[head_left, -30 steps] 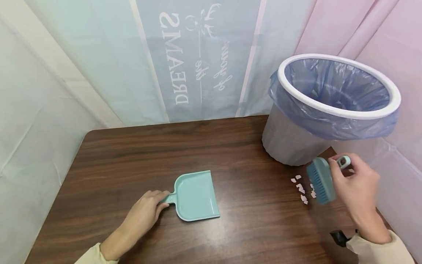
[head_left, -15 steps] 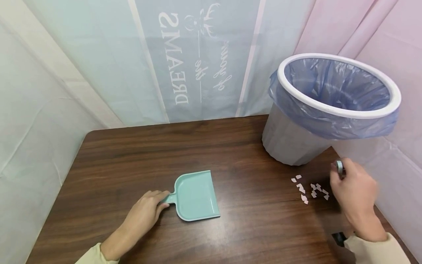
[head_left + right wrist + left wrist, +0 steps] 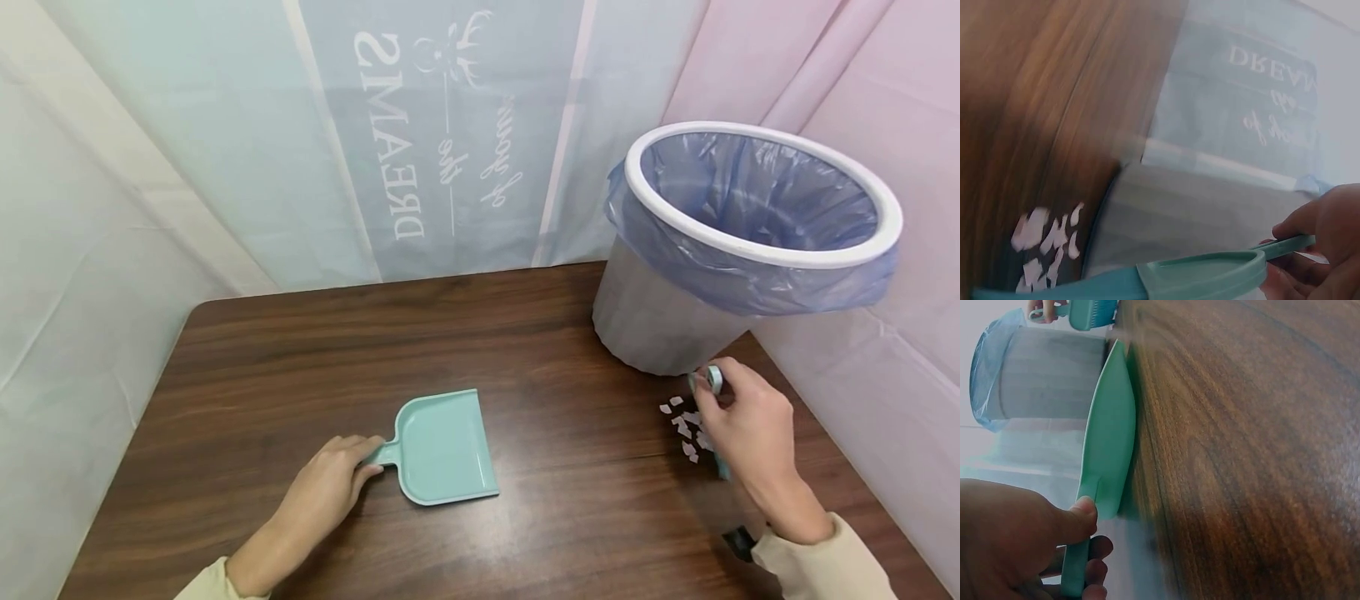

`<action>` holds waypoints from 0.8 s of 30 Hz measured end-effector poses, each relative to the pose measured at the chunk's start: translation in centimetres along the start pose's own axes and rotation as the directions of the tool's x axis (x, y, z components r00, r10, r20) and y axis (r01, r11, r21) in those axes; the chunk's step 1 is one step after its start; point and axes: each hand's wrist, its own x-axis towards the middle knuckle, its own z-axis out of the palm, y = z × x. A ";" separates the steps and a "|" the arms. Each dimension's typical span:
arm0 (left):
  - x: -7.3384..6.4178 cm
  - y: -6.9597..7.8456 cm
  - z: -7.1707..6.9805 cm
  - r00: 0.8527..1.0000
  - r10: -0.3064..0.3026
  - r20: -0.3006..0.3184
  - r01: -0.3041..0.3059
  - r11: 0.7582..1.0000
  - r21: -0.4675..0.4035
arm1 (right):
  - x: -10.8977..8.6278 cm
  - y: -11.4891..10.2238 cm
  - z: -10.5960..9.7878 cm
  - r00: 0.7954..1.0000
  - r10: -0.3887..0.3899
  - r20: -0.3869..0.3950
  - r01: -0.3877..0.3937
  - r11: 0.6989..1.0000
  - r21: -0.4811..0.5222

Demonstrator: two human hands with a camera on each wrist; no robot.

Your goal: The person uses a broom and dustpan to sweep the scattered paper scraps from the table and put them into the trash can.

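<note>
My left hand grips the handle of a mint-green dustpan, which lies on the table with its straight edge facing right. In the left wrist view, the thumb presses on top of that handle and the fingers curl beneath. At the right, my right hand holds a small teal brush by its handle. In the head view that hand mostly hides the brush. Several white paper scraps lie just left of the brush; the right wrist view shows a cluster of scraps beside the bristles.
A grey waste bin with a white rim and blue liner bag stands at the back right, close behind the scraps. Printed curtains hang along the back. The brown wooden table spreads between the dustpan and the bin.
My right hand has brought the brush down from above and then left, in among the scraps. The scraps on the right now sit closer to the others. My left hand and the dustpan have stayed put.
</note>
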 end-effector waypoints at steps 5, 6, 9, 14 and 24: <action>0.1 0.1 0.0 1.000 -0.009 0.004 0.009 1.000 0.000 | 0.3 -1.0 0.5 1.000 0.010 -0.003 -0.009 0.997 0.077; 0.0 0.1 0.0 1.000 -0.011 0.005 0.011 1.000 0.000 | 0.3 -1.2 0.6 1.000 0.009 -0.003 -0.009 0.996 0.089; 0.0 0.1 -0.1 1.000 -0.014 0.008 0.014 1.000 0.000 | 0.5 -1.7 0.9 1.000 0.013 -0.002 -0.013 0.993 0.119; -0.1 0.1 -0.1 1.000 -0.016 0.009 0.016 1.000 0.002 | 0.5 -2.6 1.5 1.000 0.030 0.006 -0.030 0.988 0.154; 0.0 0.3 -0.2 1.000 -0.021 0.015 0.021 1.000 0.000 | 1.1 -4.7 2.9 0.998 -0.036 0.043 0.025 0.971 0.240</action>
